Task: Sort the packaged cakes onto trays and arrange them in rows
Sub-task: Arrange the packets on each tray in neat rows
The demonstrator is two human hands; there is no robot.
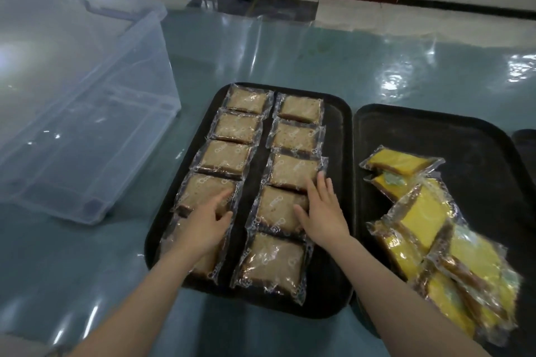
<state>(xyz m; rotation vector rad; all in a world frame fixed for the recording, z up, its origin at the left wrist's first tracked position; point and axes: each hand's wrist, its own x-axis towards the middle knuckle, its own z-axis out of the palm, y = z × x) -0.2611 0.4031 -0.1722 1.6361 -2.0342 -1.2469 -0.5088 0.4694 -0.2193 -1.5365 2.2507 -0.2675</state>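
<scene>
Hands lie flat, fingers spread, on brown cakes.
Push too hard and you'll slide neat rows crooked.

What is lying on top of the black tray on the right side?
The right black plastic tray holds yellow packaged cakes in clear wrappers, piled loosely and overlapping, not in rows. The cakes lower in the pile are partly covered, so their number cannot be told. The tray's far half is bare.

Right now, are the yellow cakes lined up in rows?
No, the yellow cakes lie in a loose overlapping pile on the right tray.
</scene>
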